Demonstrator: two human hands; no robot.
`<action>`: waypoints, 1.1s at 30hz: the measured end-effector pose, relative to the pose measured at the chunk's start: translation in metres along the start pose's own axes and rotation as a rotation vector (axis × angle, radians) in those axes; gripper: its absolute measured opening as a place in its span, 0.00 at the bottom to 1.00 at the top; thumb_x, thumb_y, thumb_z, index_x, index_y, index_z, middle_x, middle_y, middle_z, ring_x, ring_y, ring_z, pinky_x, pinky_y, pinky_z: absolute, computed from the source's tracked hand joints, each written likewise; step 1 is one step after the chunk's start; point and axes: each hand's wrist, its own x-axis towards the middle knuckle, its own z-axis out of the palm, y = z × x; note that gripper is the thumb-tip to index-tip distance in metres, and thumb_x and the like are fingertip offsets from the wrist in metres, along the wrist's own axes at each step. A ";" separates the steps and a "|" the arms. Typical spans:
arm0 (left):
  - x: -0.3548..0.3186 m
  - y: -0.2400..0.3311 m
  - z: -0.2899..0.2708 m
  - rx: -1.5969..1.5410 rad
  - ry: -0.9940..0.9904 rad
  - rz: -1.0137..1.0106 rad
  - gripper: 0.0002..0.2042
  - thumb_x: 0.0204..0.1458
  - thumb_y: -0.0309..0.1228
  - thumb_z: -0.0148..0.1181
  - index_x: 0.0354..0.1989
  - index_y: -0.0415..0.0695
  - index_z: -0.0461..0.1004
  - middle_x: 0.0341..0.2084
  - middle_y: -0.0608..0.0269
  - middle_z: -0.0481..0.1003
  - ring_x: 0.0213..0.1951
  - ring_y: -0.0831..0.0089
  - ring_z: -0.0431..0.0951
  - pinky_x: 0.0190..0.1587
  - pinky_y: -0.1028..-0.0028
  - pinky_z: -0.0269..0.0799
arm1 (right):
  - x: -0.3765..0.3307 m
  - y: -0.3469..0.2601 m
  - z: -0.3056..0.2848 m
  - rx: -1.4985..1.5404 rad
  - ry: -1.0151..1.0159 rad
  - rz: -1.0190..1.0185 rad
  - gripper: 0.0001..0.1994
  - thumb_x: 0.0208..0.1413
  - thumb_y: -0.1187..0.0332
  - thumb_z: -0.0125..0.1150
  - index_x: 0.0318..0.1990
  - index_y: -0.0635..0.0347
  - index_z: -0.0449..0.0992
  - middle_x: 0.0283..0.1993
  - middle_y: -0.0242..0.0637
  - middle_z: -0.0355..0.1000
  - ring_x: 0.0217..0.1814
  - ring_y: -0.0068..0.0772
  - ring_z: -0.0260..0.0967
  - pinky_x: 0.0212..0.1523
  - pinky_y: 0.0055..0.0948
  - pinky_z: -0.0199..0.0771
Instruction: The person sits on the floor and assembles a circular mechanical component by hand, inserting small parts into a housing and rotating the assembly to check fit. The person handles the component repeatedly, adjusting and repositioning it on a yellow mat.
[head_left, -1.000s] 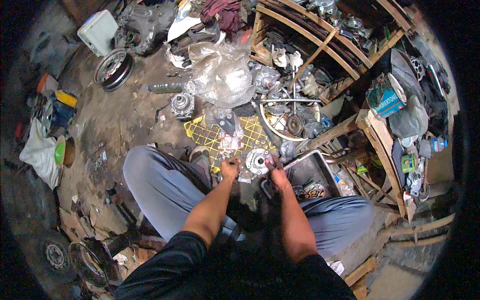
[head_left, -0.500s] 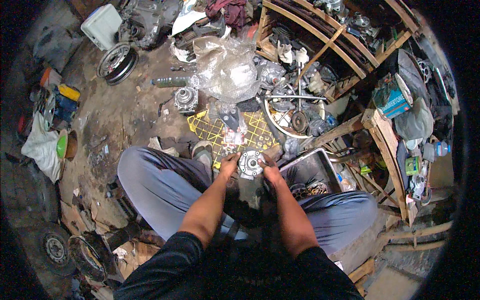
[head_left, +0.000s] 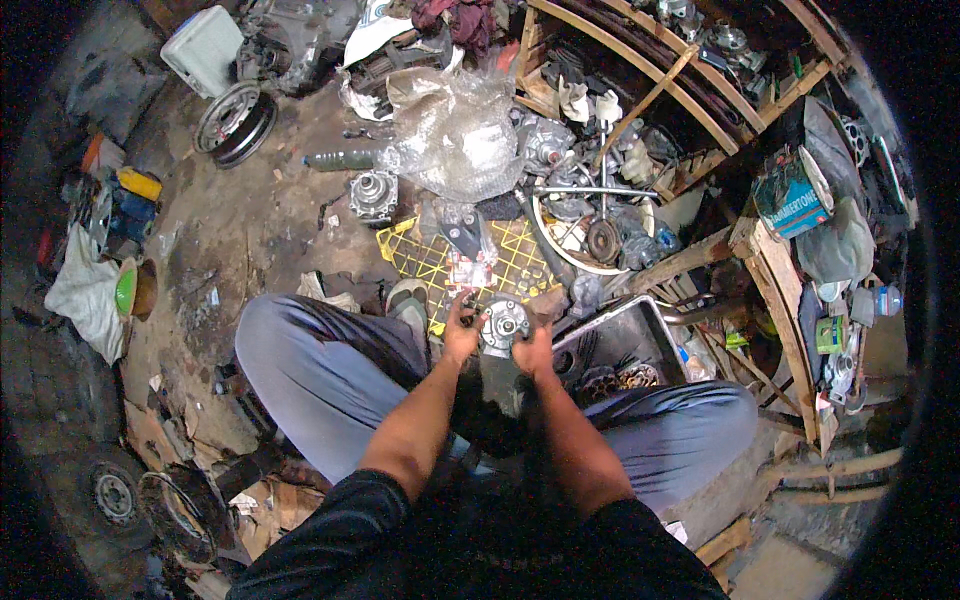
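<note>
Between my knees is a round silver metal housing (head_left: pixel 503 325) with a flanged rim, bolt holes and a raised hub in its middle. My left hand (head_left: pixel 461 332) is closed at its left edge, fingers curled; a small dark spot shows among them that I cannot make out. My right hand (head_left: pixel 533 350) grips the opposite edge, its thumb near the front. Just beyond the housing, a yellow plastic grid mat (head_left: pixel 408 254) lies on the floor with a clear plastic bag of parts (head_left: pixel 466 268) on top.
A black tray (head_left: pixel 655 335) with metal parts stands by my right knee. Farther off are a round basin (head_left: pixel 546 240) of parts, another metal housing (head_left: pixel 374 196), bubble wrap (head_left: pixel 455 135) and a wheel rim (head_left: pixel 236 125). A wooden frame (head_left: pixel 775 290) borders the right side.
My left hand's fingers have curled more at the housing's edge. My right hand has shifted slightly down and nearer along the rim. The housing looks slightly turned.
</note>
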 end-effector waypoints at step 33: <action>0.005 0.032 0.029 0.271 0.145 -0.089 0.19 0.58 0.43 0.47 0.41 0.40 0.77 0.38 0.46 0.76 0.45 0.49 0.73 0.51 0.63 0.65 | 0.018 -0.003 0.005 0.322 -0.254 0.074 0.41 0.39 0.74 0.67 0.64 0.62 0.54 0.55 0.52 0.65 0.58 0.48 0.64 0.56 0.37 0.66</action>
